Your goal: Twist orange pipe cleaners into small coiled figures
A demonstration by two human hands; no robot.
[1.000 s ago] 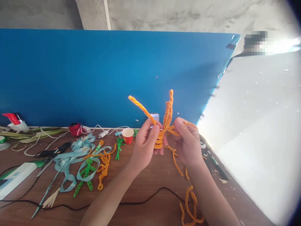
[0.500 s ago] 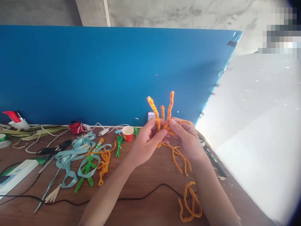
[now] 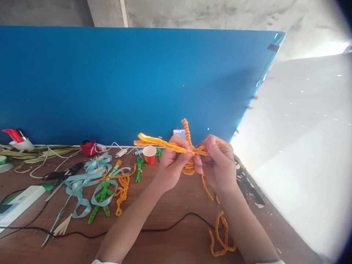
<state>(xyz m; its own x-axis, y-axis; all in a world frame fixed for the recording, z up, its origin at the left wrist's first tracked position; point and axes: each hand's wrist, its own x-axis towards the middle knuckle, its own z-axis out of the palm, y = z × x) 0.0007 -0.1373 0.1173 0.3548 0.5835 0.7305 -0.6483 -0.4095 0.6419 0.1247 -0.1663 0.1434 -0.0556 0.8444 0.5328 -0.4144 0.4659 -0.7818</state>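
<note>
Between my two hands is a figure of twisted orange pipe cleaners (image 3: pixel 187 132). My left hand (image 3: pixel 172 165) pinches it near its middle, and two strands stick out past the fingers to the left. A tightly coiled piece stands up from the centre, and more loops hang below the fingertips. My right hand (image 3: pixel 221 163) is closed on the strands running to the right, its fingertips close to those of the left. Loose orange pipe cleaners (image 3: pixel 213 245) lie curled on the table by my right forearm; other strands lie partly hidden under my right hand.
To the left lie light blue ribbon (image 3: pixel 79 179), green pipe cleaner figures (image 3: pixel 103 200), an orange one (image 3: pixel 123 187) and a glue gun (image 3: pixel 64 172). A paper cup (image 3: pixel 149 156) and a phone (image 3: pixel 179 132) stand near the blue panel (image 3: pixel 110 88). A black cable (image 3: pixel 165 230) crosses the table.
Two strands that pointed up now lie out to the left across my left hand. Both hands have stayed close together, with the fingers shifted on the orange piece.
</note>
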